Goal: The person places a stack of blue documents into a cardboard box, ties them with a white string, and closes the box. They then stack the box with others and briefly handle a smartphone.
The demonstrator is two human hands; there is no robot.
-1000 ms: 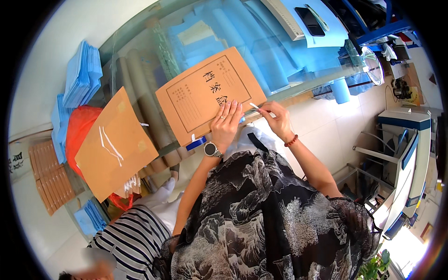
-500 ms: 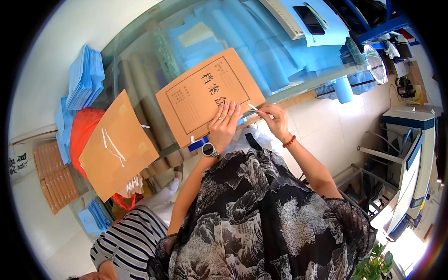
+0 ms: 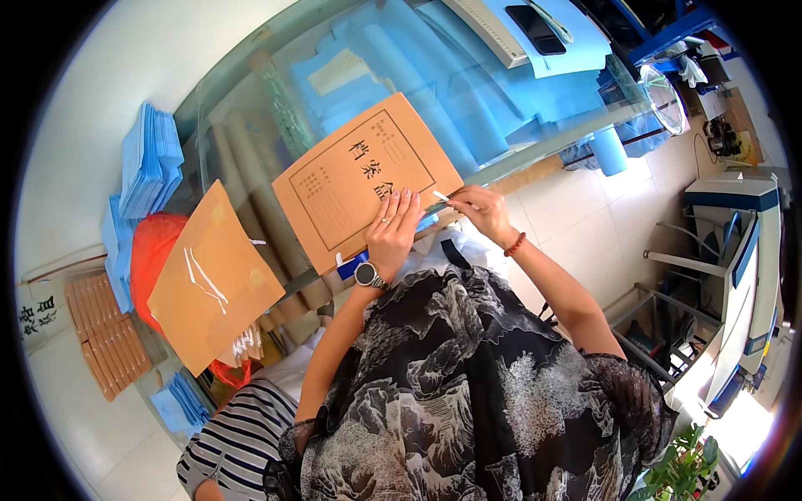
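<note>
A brown cardboard file box [image 3: 330, 192] with dark printing lies on the glass tabletop, turned at a slant. My left hand [image 3: 391, 232] rests on its near edge, fingers stretched over the cover, a ring on one finger and a watch at the wrist. At the box's right corner my right hand [image 3: 483, 213], with a red bead bracelet, pinches a short white strap [image 3: 440, 196] between thumb and fingertips. Another white strap [image 3: 338, 260] sticks out at the box's near left corner. Something blue shows at the near edge, partly under my left hand.
Left of the box is a larger brown board [image 3: 213, 288] with white straps. Folded blue sheets [image 3: 150, 163] and brown boxes [image 3: 104, 334] stand farther left. A phone [image 3: 536, 30] and white ruler-like bar [image 3: 484, 29] lie far right. A person in stripes [image 3: 242, 434] is close by.
The whole view has shifted slightly, so the box appears a little farther left. My left hand stays on the box, and my right hand keeps its pinch at the white strap.
</note>
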